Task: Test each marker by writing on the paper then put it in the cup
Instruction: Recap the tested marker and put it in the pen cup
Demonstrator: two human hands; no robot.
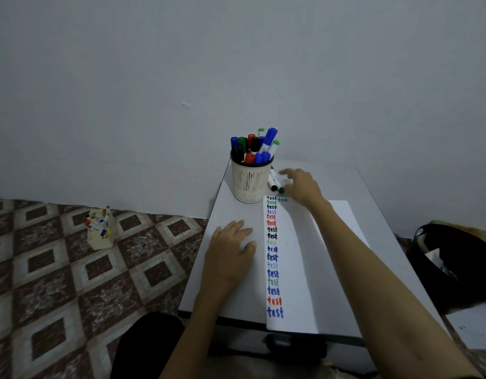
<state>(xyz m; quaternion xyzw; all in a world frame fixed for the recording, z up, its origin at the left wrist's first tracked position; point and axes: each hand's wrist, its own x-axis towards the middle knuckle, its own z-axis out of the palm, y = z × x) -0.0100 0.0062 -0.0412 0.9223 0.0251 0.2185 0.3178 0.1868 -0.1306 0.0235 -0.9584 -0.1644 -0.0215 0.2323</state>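
A beige slotted cup (249, 181) stands at the far left of the small grey table (230, 296), full of several capped markers (259, 144) in blue, black, red and green. Two loose markers (274, 181) lie right of the cup, one with a black cap, one with a green cap. White paper (299, 269) carries a column of coloured "test" words and one green "test" at the top. My right hand (302, 186) hovers, blurred, over the loose markers with fingers spread and nothing in it. My left hand (230, 247) lies flat on the table left of the paper.
A small beige box (100, 231) with several markers sits on the patterned tile floor at the left. A black bag (455, 263) lies right of the table, with papers (474, 326) below it. A plain wall stands directly behind the table.
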